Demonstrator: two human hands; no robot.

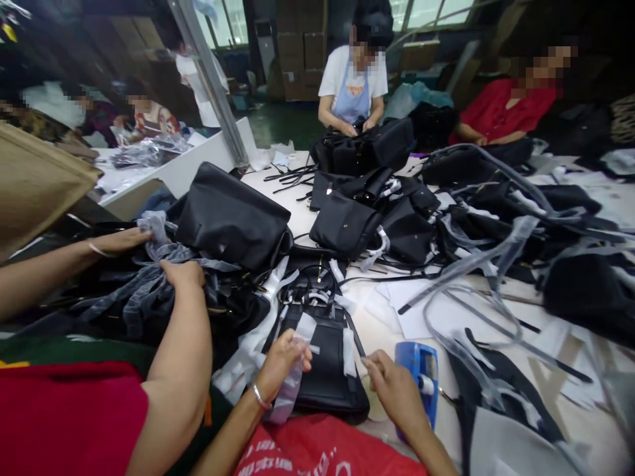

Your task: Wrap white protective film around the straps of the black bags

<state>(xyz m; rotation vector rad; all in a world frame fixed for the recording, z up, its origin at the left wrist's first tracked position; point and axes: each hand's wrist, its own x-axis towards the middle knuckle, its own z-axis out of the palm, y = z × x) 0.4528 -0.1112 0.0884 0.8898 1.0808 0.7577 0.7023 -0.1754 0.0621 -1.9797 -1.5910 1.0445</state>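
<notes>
A black bag [322,370] lies flat at the table's near edge, with white wrapping strips along its straps. Over its left side is my left hand [288,360], a silver bangle at the wrist, fingers curled round a clear plastic strip [288,396] that hangs toward my lap. By the bag's right edge my right hand [389,380] pinches the end of a thin dark strap [358,340]. A blue tape dispenser [419,377] stands just right of that hand.
At the left, a co-worker's hands [183,271] hold plastic-wrapped straps [149,264]. Black bags [233,218] and loose straps [496,317] cover much of the white table [292,198]. Two more people sit or stand across it. A grey post [211,79] rises behind at the left.
</notes>
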